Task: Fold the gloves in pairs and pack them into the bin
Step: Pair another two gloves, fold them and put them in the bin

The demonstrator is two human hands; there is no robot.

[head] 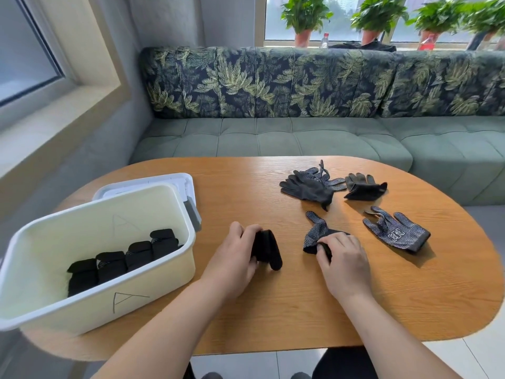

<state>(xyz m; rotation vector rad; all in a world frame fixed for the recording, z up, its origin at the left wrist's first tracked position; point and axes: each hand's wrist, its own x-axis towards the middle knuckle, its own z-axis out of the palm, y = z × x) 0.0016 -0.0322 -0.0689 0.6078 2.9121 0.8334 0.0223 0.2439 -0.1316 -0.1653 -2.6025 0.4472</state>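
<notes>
My left hand (pixel 232 258) curls its fingers round the folded pair (pixel 266 250), just right of the bin (pixel 82 310); my right hand (pixel 341 259), farther from the bin, seemingly pinches a dotted glove (pixel 317 232).

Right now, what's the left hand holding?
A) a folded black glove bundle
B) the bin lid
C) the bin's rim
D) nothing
A: the left hand grips a folded black glove bundle over the table, to the right of the bin, while the right hand pinches a dotted glove.
</notes>
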